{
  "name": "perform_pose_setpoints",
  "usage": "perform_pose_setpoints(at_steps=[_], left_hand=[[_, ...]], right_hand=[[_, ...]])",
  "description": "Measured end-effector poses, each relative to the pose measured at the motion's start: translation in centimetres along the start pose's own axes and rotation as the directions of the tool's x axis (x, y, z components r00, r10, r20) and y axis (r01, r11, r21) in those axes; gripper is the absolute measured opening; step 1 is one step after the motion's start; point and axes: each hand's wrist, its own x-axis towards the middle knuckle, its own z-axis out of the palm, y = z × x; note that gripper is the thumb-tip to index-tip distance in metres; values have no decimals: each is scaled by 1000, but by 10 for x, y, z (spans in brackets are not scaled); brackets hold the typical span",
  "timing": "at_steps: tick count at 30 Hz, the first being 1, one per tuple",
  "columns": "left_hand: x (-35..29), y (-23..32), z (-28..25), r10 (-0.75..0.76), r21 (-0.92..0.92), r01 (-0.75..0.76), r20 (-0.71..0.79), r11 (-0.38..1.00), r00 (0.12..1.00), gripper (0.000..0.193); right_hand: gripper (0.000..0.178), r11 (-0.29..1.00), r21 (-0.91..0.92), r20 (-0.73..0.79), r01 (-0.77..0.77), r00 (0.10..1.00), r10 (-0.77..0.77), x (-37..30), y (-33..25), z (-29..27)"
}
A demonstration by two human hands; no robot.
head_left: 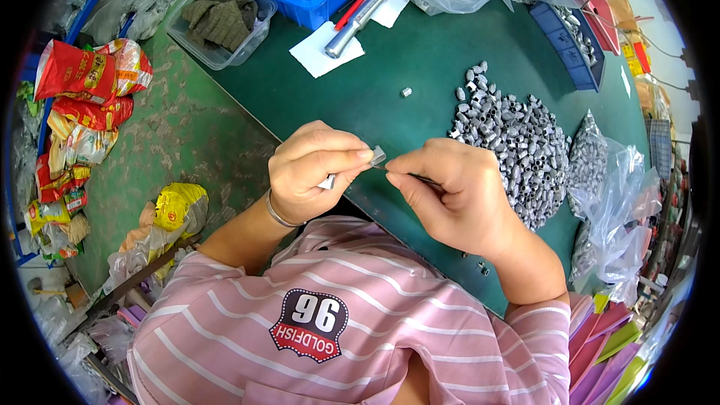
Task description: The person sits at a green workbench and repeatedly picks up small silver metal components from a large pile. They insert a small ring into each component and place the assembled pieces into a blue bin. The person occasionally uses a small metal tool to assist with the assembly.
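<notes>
My left hand (309, 169) is closed, pinching a small silvery metal piece (378, 155) between thumb and fingertips. A whitish bit (328, 181) shows below its fingers; I cannot tell whether it belongs to the same piece. My right hand (469, 193) grips a thin dark tool (424, 178), mostly hidden by the fingers, with its tip at the metal piece. Both hands are over the near edge of the green tabletop (322, 109). Right of my right hand spreads a heap of small grey metal parts (517, 142). One loose part (406, 92) lies farther off.
Far left on the table stand a plastic tub (217, 52) with a dark cloth and a blue tray (319, 11) with papers. A metal rod (360, 19) lies on white paper. At right are a blue bin (566, 49) and plastic bags (619, 202) of parts.
</notes>
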Motion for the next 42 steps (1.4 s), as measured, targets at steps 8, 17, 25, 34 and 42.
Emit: perform_pose_setpoints(at_steps=[8, 17, 25, 34, 42], left_hand=[[0, 1, 1, 1, -10, -1, -2, 1000, 1000, 28], [-5, 1, 1, -4, 6, 4, 43, 1000, 999, 27], [-4, -1, 2, 3, -8, -3, 48, 1000, 999, 27], [0, -2, 6, 3, 7, -3, 15, 1000, 1000, 27], [1, -2, 2, 6, -23, -4, 77, 1000, 997, 28]], right_hand=[[4, 985, 125, 21, -117, 993, 116, 1, -3, -3], [5, 995, 65, -15, -79, 997, 80, -2, 1, 7], [5, 988, 99, 18, -120, 993, 118, -2, 1, 4], [4, 985, 102, 9, -137, 991, 137, -1, 1, 3], [3, 963, 180, 30, -201, 980, 199, 0, 2, 2]])
